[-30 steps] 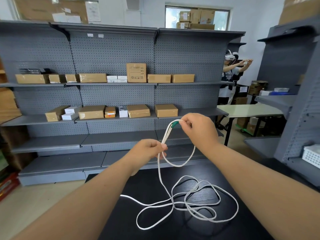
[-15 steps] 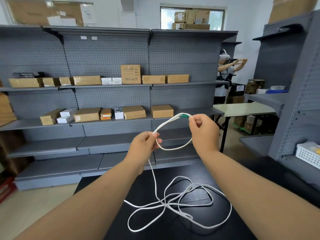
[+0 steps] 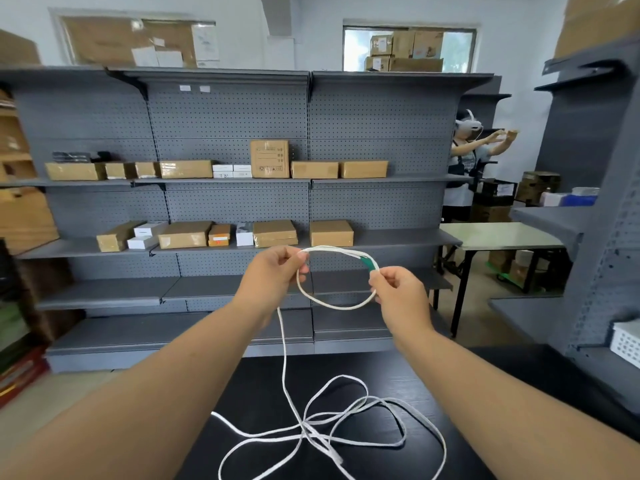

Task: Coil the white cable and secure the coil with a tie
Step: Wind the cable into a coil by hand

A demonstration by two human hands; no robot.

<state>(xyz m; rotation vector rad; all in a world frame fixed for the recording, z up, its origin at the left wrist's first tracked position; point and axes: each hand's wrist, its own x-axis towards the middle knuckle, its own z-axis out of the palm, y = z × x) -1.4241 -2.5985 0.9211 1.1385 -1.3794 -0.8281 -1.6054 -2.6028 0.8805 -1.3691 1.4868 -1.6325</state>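
Holding a small loop up over the desk [image 3: 322,368]: left hand [image 3: 273,271] pinches the white cable [image 3: 308,429] where the loop closes, right hand [image 3: 398,292] pinches it by the green bit [image 3: 369,263], prob. the tie. Hands apart, loop between. Rest of cable hangs from left hand into a loose tangle on the desk. Looks light, soft, floppy, likely to snag on itself. Best grip: at the loop's closing point, other hand feeding slack.

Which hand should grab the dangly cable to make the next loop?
Probably the right hand: the left hand pinches the loop where the white cable hangs down, so it should hold on.
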